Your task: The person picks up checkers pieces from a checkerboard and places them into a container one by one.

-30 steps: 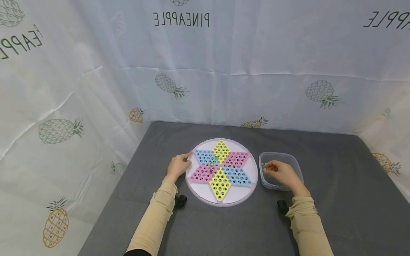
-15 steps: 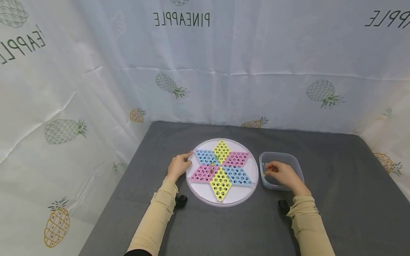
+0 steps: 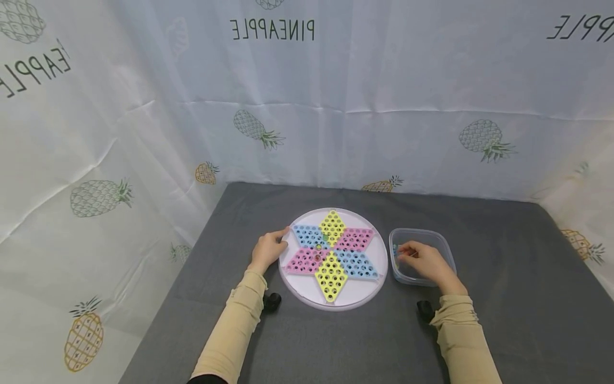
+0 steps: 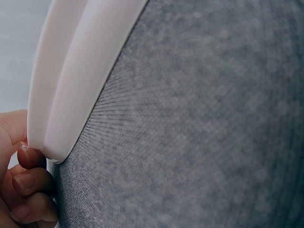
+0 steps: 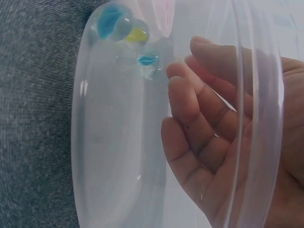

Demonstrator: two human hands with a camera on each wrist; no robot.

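Marbles (image 5: 113,23) lie in the clear container (image 5: 80,156), which stands just beside the board, on its right side. They seem to be glass, with blue or yellow swirls inside: small, light, hard and surely slippery, so they could easily roll from the fingers. I think the best hold is by thumb and forefinger at opposite sides, around the middle. Because they are round, they have no long axis and point nowhere; only the swirls show some direction. How many there are I cannot say well, because the wall blurs them.

Right of the board, the right hand (image 3: 426,261) reaches into the container, with its fingers loosely bent, and no marble shows in its grip. At the board's left edge, the left hand (image 3: 265,250) pinches the rim between thumb and fingers. The board (image 3: 299,285) itself lies flat; it looks like light, stiff plastic, and the rim is a good place to steady it. Being a disc, it has no long side, but the yellow points of its star make a line going straight away from the person. Three marbles appear to sit left of the board's centre. Behind the board hangs the pineapple curtain (image 3: 384,69).
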